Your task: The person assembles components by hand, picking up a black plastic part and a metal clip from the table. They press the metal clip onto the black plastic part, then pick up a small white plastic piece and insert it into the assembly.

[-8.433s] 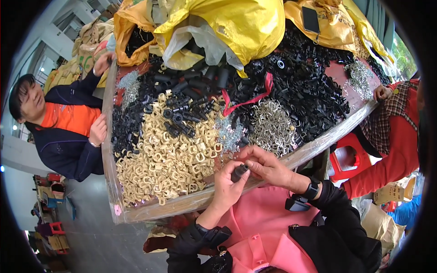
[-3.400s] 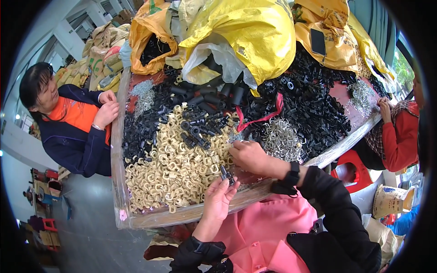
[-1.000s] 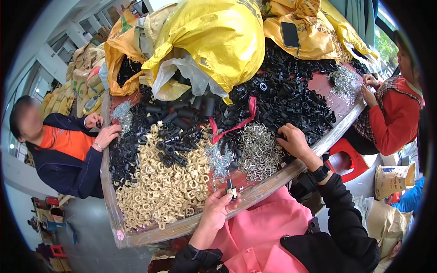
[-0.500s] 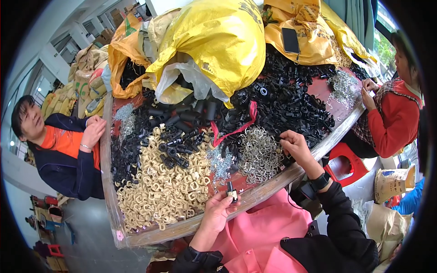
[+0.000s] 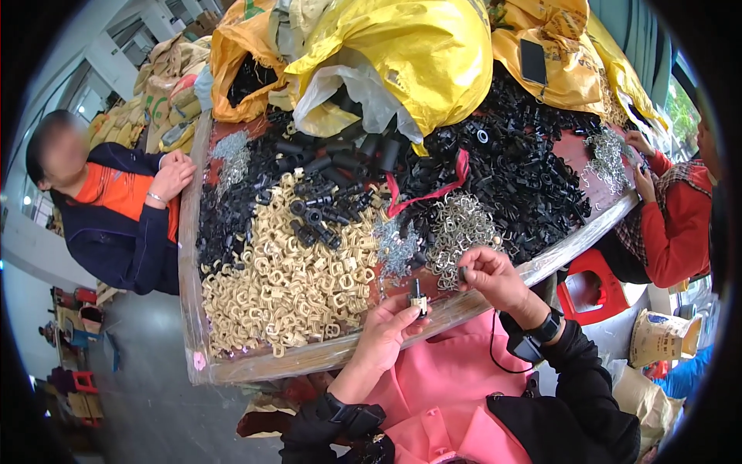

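Observation:
In the fingers of my left hand (image 5: 388, 332), a small black plastic fitting with a cream clip (image 5: 418, 299) stands upright, over the near table edge. My right hand (image 5: 496, 280) is to its right, thumb and fingertips pinched on a small dark round part (image 5: 463, 273) whose exact kind I cannot make out. Just beyond the right fingers lies a heap of bent silvery metal clips (image 5: 456, 232). Cream plastic clips (image 5: 286, 286) are piled to the left of my left hand, and fine small metal pieces (image 5: 396, 246) lie between these heaps.
Black plastic parts (image 5: 518, 174) cover the far part of the wooden-edged table (image 5: 270, 370). A pink-red strap (image 5: 429, 189) lies over them. Yellow sacks (image 5: 410, 62) and a phone (image 5: 532, 62) are at the back. People sit left (image 5: 116, 209) and right (image 5: 680, 209); a red stool (image 5: 591, 290) stands right.
My right hand has come back from the black parts beside the metal clips, toward my left hand, with a small dark part in its fingertips. The left hand still holds the fitting.

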A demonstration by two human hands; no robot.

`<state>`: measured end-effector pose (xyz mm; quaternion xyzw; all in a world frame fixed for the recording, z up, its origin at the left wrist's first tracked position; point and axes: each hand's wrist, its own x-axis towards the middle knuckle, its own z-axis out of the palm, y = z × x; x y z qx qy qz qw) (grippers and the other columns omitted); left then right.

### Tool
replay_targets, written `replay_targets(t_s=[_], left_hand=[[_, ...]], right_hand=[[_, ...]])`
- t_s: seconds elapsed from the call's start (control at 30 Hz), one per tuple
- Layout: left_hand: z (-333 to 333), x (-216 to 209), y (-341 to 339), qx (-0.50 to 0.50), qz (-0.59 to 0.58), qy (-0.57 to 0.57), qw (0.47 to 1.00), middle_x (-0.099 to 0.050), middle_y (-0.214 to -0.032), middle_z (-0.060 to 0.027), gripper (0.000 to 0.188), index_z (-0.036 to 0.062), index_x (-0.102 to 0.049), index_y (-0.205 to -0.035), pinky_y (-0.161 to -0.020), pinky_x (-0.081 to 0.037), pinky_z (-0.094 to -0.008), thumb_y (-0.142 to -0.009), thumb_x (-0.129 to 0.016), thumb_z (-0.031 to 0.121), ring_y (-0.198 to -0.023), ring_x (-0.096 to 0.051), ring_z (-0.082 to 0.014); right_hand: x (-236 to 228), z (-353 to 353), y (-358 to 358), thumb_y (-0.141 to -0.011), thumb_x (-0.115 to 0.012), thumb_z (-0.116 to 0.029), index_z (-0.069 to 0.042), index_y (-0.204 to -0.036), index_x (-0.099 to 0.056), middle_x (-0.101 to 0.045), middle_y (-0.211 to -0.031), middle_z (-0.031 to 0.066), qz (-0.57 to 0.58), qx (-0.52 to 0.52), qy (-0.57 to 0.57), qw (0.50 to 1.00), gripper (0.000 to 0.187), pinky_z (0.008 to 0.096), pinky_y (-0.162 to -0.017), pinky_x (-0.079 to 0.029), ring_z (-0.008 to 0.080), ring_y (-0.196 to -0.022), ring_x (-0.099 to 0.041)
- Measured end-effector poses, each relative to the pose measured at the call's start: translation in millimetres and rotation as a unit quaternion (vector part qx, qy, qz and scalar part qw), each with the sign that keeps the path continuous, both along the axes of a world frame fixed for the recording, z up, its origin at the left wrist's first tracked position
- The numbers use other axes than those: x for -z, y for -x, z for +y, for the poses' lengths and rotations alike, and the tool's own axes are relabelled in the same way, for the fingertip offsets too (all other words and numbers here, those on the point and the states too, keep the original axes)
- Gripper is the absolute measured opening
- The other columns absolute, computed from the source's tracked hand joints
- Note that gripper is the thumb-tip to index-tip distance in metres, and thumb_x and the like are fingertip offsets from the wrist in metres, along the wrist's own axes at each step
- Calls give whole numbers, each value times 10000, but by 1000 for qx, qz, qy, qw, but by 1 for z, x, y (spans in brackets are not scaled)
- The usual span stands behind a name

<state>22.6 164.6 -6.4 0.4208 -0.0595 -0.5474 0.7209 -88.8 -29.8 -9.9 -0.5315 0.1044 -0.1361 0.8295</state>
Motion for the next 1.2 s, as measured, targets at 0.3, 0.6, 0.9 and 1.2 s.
replay_targets(t_s=[0.3, 0.6, 0.9, 1.2], left_hand=[[-1, -5, 4, 2, 4, -1, 1000, -611, -907, -45, 290, 30, -538, -1042, -670, -453, -215, -780, -615, 128, -757, -587, -120], [-1, -2, 5, 0, -8, -13, 1000, -606, -925, -45, 331, 25, -522, -1094, -691, -465, -223, -785, -607, 105, -781, -586, -118], [-2, -12, 14, 50, 13, -1, 999, -598, -891, -42, 340, 10, -491, -1128, -705, -469, -238, -852, -529, 204, -765, -578, -115], [9, 5, -16, 34, -96, 24, 994, -585, -891, -82, 279, -8, -490, -1068, -650, -491, -234, -868, -492, 186, -778, -590, -149]], right_hand=[[-11, 28, -3, -797, -589, -54, -6, -998, -541, -570, -841, -1, -4, -89, 69, 994, 212, 206, -676, -455, 63, -760, -544], [-17, 41, -6, -777, -618, -92, 3, -999, -561, -582, -821, 32, 17, -47, 173, 984, 248, 234, -627, -450, 94, -721, -546], [-12, 39, -9, -698, -675, -154, -35, -958, -589, -558, -724, 100, -133, 41, 563, 815, 299, 297, -534, -445, 222, -621, -563], [-45, 6, -43, -688, -651, -126, -65, -882, -579, -493, -629, 76, -97, 25, 670, 735, 216, 341, -502, -424, 249, -562, -525]])
